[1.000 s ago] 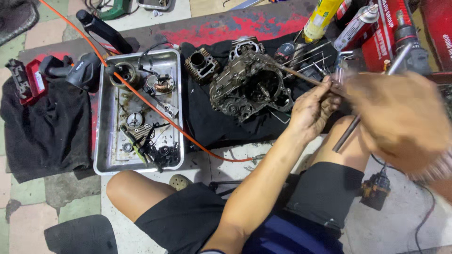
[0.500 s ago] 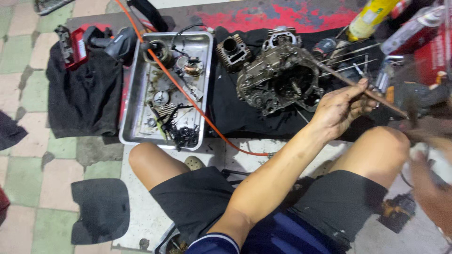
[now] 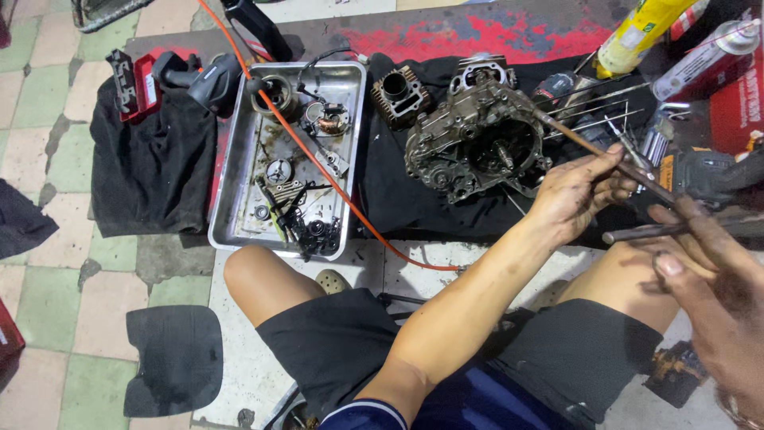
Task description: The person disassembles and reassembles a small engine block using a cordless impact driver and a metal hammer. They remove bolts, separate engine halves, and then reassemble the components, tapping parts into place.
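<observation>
A person sits on the floor with a stripped engine case [image 3: 477,139] lying on a black cloth [image 3: 398,191] at upper centre. The left hand [image 3: 577,195] pinches a thin rod [image 3: 597,150] that slants up toward the case, fingers closed round it. The right hand [image 3: 716,287], lower right, holds a second, darker rod [image 3: 645,232] between loosely curled fingers. This looks like a pause in disassembly; the next move probably calls for lining a rod up with a hole in the case. At upper left, a metal tray [image 3: 231,215] holds small parts, crossed by an orange hose [image 3: 318,163]. At upper right stand a yellow bottle [image 3: 637,36] and a red-and-white spray can [image 3: 704,60].
</observation>
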